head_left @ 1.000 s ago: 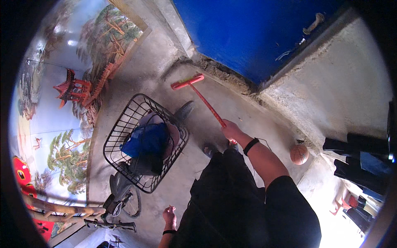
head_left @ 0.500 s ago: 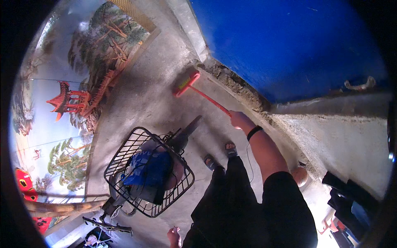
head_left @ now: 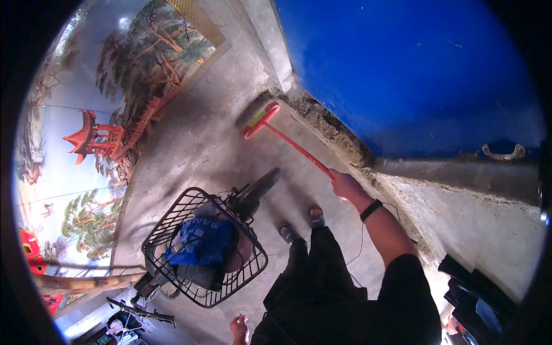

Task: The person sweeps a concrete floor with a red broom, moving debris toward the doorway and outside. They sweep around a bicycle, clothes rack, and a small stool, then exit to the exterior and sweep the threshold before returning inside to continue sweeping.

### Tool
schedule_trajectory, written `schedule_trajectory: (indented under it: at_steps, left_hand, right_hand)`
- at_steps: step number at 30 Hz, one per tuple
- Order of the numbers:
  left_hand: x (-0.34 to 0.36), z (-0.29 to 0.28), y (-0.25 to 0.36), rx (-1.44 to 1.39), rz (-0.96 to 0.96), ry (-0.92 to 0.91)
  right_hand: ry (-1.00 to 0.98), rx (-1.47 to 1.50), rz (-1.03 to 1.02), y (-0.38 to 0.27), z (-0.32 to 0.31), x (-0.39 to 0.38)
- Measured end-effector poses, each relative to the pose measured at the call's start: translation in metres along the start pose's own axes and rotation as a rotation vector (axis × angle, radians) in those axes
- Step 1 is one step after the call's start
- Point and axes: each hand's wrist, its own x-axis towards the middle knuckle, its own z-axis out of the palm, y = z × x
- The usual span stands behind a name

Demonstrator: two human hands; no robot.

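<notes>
My right hand grips the red handle of a long brush, whose red head with yellowish bristles is raised at the end of the stick near the wall's base. My left hand hangs at the lower edge, fingers pinched round a small pale thing that I cannot make out. Between my hands and the painted wall stands a bicycle with a black wire basket holding a blue bag and other items. My sandalled feet are on the concrete floor to the basket's right.
A mural with pines and a pavilion covers the left side. A blue door with a metal handle fills the upper right, over a rough concrete sill. Dark hanging items are at lower right, a bamboo pole at lower left.
The view has shifted, with the blue door filling more of it. My right hand, still on the handle, sits lower and further right, and the brush head is angled more steeply.
</notes>
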Motion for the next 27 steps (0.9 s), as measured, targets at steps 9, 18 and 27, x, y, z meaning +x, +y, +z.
schedule_trajectory:
  at_steps: [9,18,27]
  left_hand:
    - [0.009,-0.006,0.014,-0.159,-0.129,0.085]
    - [0.020,-0.003,0.020,-0.075,-0.060,0.064]
    - [0.013,0.000,0.009,-0.129,-0.112,0.034]
  right_hand:
    - [0.034,-0.060,0.030,0.016,0.020,0.025]
    - [0.103,-0.252,0.039,-0.037,-0.011,-0.044]
    - [0.093,-0.388,-0.035,-0.052,-0.086,0.001]
